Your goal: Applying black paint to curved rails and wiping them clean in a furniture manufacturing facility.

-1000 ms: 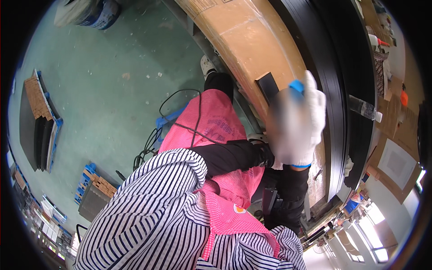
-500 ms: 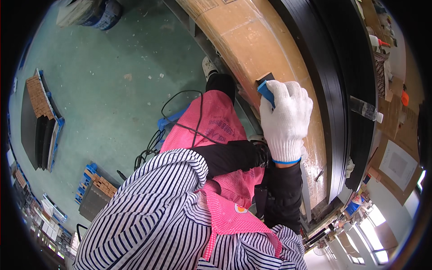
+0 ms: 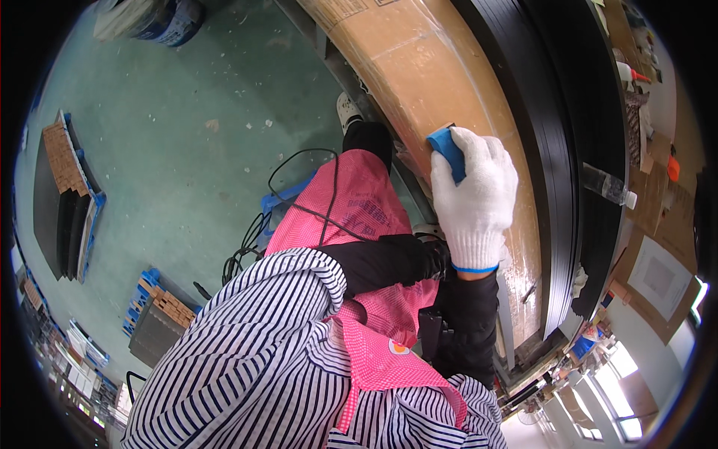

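My right hand (image 3: pixel 479 187), in a white knit glove with a blue cuff edge, is closed round a small blue block (image 3: pixel 446 153) whose exact kind I cannot tell. The block is at the near edge of a long, film-wrapped cardboard surface (image 3: pixel 419 75). A thin brown-and-dark edge of another piece shows just past it. My left arm (image 3: pixel 374 258), in a black sleeve, reaches across toward my right wrist. The left hand is mostly hidden behind that wrist; a scrap of white glove (image 3: pixel 503 254) shows beyond it, its fingers not visible.
Long black strips (image 3: pixel 550 150) lie stacked beyond the cardboard. A clear plastic bottle (image 3: pixel 609 185) rests on them. A black cable (image 3: pixel 329 194) trails over my pink apron. Pallets with dark boards (image 3: pixel 63 209) stand on the green floor at left, and a bucket (image 3: pixel 176 22) at far left.
My right hand has tilted and shifted slightly, so more of the blue block's face shows. The dark piece past it is now mostly covered. My left arm has barely moved.
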Demonstrator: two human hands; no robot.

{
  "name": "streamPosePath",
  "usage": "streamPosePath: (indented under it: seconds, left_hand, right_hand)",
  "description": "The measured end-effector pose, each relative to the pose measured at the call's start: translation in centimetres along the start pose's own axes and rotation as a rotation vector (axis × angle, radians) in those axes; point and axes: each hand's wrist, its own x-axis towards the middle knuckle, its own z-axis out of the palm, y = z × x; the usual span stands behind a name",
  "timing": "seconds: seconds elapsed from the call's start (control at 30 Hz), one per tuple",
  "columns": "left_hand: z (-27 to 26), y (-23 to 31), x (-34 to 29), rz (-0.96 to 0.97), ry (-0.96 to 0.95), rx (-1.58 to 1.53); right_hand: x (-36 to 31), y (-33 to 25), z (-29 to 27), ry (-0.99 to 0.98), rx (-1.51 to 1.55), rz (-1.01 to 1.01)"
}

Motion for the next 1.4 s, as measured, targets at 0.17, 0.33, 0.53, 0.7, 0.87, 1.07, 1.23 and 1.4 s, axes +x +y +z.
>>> streamPosePath:
  seconds: [0.17,0.33,0.53,0.7,0.87,1.07,1.23,1.4]
  left_hand:
    - [-0.2,-0.1,-0.2,0.004,-0.004,0.013]
    - [-0.1,-0.1,-0.1,0.012,-0.011,0.021]
    - [-0.1,-0.1,-0.2,0.016,-0.017,0.026]
    - [-0.1,-0.2,-0.3,0.019,-0.018,0.038]
    - [0.0,-0.1,-0.1,0.032,-0.021,0.042]
    - [0.2,-0.2,-0.2,0.032,-0.031,0.041]
    - [0.4,-0.2,-0.1,0.036,-0.029,0.047]
    - [0.5,-0.1,0.0,0.048,-0.024,0.048]
  right_hand:
    - [-0.8,-0.2,-0.4,-0.058,-0.081,-0.032]
    - [-0.4,0.5,0.1,-0.026,0.044,-0.001]
    - [-0.7,0.1,-0.7,-0.073,0.007,-0.005]
    - [-2.0,0.9,-1.8,-0.072,0.033,-0.026]
    - [-0.9,0.9,-0.2,-0.032,0.034,-0.05]
    - [0.6,1.0,-0.1,-0.005,0.074,-0.04]
    - [-1.0,1.5,-2.0,-0.084,0.056,0.016]
    - [-1.0,1.0,-0.2,-0.035,0.034,-0.053]
